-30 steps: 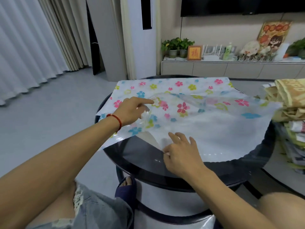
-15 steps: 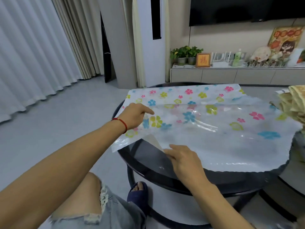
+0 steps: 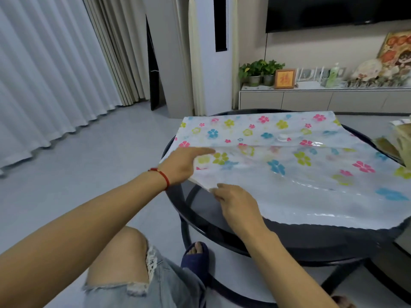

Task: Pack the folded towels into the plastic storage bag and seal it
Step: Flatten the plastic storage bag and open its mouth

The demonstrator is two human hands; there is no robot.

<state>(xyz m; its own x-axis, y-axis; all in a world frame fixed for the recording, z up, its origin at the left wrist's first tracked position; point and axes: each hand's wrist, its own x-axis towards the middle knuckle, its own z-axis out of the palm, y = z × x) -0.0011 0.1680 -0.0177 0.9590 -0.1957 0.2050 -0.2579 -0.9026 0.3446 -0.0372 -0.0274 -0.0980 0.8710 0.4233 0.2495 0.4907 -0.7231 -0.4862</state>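
A flower-printed plastic storage bag (image 3: pixel 300 165) lies flat across the round black glass table (image 3: pixel 311 238), with a round valve (image 3: pixel 283 137) on its far half. My left hand (image 3: pixel 184 165), a red string on the wrist, grips the bag's upper layer at the left edge. My right hand (image 3: pixel 235 203) pinches the near-left corner of the lower layer. A stack of folded towels (image 3: pixel 400 145) shows only partly at the right border.
Grey floor stretches to the left, with white curtains (image 3: pixel 44 85) beyond. A white standing air conditioner (image 3: pixel 211 56) and a low cabinet (image 3: pixel 322 100) with plants and ornaments stand behind the table. My knees and a blue slipper (image 3: pixel 195 256) are beneath the table's near edge.
The view has swung left, pushing the towel stack almost out of frame. My hands have drawn closer together at the bag's left corner, and the upper layer has lifted a little.
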